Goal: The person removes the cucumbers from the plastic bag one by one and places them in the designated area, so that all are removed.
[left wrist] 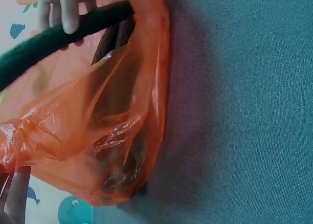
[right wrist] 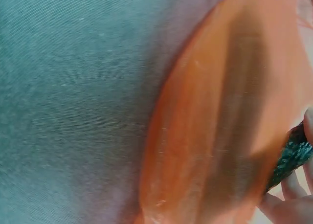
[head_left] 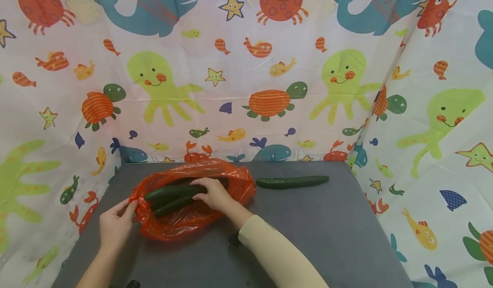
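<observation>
A thin orange plastic bag lies on its side on the table with its mouth spread wide, and several dark green cucumbers show inside. My left hand pinches the bag's left rim between thumb and fingers. Reaching in over the bag's mouth, my right hand grips the uppermost cucumber near its right end. In the left wrist view this cucumber slants across the bag's mouth, above the others, with the right thumb laid over it. The right wrist view shows only part of the held cucumber behind the orange film.
A single long cucumber lies on the grey table to the right of the bag. Curtains with sea-animal prints close off the back and both sides. A small black object sits by the right forearm.
</observation>
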A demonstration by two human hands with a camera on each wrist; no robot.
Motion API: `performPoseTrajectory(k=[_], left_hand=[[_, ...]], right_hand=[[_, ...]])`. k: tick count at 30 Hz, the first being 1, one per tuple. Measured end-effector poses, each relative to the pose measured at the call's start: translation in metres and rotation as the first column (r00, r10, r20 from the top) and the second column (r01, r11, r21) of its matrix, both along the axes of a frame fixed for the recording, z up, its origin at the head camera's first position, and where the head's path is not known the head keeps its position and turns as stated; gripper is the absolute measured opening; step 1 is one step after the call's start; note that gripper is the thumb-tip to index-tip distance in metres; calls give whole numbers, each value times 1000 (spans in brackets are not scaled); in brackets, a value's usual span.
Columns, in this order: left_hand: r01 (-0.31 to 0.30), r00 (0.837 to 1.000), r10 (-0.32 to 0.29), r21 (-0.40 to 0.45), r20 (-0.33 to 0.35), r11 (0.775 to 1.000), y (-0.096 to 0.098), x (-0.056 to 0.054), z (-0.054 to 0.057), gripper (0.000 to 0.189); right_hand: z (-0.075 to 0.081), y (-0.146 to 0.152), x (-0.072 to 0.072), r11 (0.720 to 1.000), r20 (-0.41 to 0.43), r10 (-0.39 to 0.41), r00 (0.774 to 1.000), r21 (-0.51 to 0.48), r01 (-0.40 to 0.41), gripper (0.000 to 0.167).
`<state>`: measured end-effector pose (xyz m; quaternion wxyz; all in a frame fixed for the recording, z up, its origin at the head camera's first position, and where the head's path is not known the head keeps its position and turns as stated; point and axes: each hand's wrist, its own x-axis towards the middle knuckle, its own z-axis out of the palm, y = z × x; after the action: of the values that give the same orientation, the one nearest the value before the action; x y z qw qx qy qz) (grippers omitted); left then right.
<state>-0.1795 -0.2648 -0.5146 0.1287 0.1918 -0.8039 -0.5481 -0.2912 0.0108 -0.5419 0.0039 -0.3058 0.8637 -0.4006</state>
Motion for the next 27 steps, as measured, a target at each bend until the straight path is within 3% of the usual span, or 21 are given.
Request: performPoseTrajectory(k=[8,13,21,27], left_hand=[[-20,1000,20,11,-23,1000,-2,1,3,50],[-23,1000,23,-14,-5,1000,-2,1,2,52],[-6,999,8,-58,40,998,-2,-2,1,60],[-32,999,31,10,22,999,-3,0,2,54]], right_hand=[[28,1,11,985,-85,96,992,-136,-107,46],[58,6,28,959,-124,135,983,-233,-161,47],[114,34,53,949,-244,160,956,-227,-217,48],[128,64,65,966,-268,142,953,-172,-192,46]])
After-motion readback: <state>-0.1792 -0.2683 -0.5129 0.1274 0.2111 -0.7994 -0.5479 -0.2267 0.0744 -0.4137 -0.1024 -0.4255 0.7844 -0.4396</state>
